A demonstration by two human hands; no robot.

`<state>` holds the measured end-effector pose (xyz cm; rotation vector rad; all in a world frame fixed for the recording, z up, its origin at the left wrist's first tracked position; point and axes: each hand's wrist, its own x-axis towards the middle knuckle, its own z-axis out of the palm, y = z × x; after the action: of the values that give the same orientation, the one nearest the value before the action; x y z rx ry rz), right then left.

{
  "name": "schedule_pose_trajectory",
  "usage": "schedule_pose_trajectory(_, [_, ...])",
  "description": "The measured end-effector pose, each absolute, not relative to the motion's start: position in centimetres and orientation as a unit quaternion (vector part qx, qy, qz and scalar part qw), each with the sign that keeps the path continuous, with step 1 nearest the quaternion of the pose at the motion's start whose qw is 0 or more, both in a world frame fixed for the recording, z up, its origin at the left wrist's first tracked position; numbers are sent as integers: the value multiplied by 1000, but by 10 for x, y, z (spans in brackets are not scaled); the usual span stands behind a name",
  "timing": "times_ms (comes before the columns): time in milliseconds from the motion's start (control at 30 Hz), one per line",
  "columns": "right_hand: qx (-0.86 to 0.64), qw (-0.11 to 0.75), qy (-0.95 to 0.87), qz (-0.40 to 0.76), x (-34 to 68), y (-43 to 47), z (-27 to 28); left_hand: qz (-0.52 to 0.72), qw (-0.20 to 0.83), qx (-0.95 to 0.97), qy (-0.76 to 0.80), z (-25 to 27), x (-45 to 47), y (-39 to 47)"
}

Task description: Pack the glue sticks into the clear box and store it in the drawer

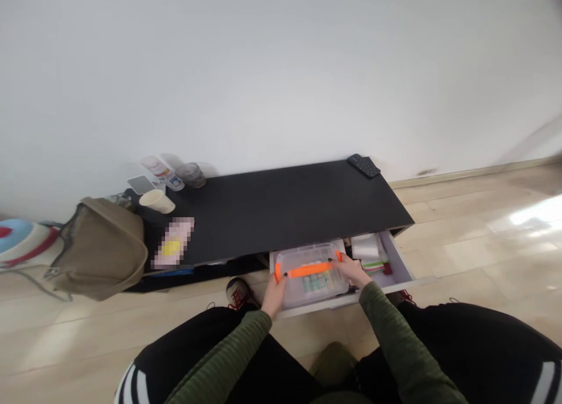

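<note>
A clear plastic storage box (302, 254) with an orange handle (307, 270) sits in or just above the pulled-out drawer (397, 256). Small pale green and white items show through its wall, too blurred to name. My left hand (274, 293) is closed on the left end of the box, at the orange handle. At the right end, my right hand (353, 270) grips the box by the orange part there. The undersides of both hands and of the box are hidden.
Right of the box, the drawer holds a whitish packet (367, 247) and small coloured items. On the black cabinet (281, 208) are remote controls (364, 165), a paper cup (158, 201), a spray can (163, 173) and a dark jar (191, 174). A brown bag (103, 246) stands at the left end.
</note>
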<state>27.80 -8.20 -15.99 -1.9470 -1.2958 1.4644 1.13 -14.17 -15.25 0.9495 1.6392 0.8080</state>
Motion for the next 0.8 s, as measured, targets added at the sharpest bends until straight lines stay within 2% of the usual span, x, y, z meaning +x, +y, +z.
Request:
schedule_pose_trajectory(167, [-687,171,-479,519,269,-75,-177,278,500,413,708,-163,6,-126])
schedule_pose_trajectory(367, [-689,155,-499,502,272,-75,-162,252,514,411,710,-168,7,-122])
schedule_pose_trajectory(567, [-677,203,-566,424,282,-113,-133,274,444,524,673,-142,8,-123])
schedule_pose_trajectory(633, [-650,178,-550,493,283,-138,-127,265,459,551,645,-132,13,-127])
schedule_pose_trajectory(700, [-610,105,-535,576,281,-161,-124,257,485,556,625,-124,20,-129])
schedule_pose_trajectory(800, [-603,24,-604,521,274,-181,-127,256,507,559,604,-112,29,-128])
